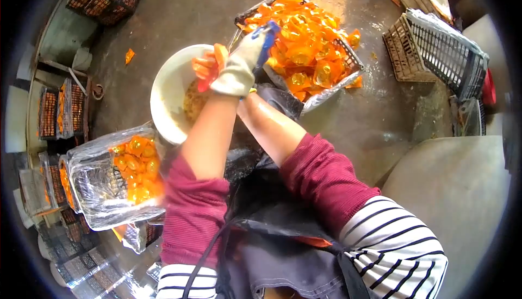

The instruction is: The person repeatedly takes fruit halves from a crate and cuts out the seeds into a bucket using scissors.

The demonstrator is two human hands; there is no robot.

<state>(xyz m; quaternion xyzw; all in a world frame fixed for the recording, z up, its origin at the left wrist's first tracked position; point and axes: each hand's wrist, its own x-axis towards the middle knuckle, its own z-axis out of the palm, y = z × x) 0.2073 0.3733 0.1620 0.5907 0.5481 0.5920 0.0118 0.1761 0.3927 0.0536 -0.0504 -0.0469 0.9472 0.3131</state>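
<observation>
the left hand (pixel 254 50), gloved white and blue, is at glossy orange packets (pixel 304 43) heaped in a plastic-wrapped dark crate (pixel 326 97); the orange-gloved right hand (pixel 209 68) is above a round white bucket (pixel 163 84). whether either's fingers grip cannot be told. crossed wrists should not bind.

Glossy orange film packets (pixel 304 43) with rounded golden centres, crumpled, overlapping and lying at all angles. Fill a dark, lattice-walled rectangular crate (pixel 352 58) edged with silvery plastic sheeting (pixel 326 95). Mound up above the rim, a few poking out past it. Just beside the crate, a round white open-topped bucket (pixel 165 89), partly hidden, with brownish contents (pixel 193 106) inside, too blurred to identify.
</observation>
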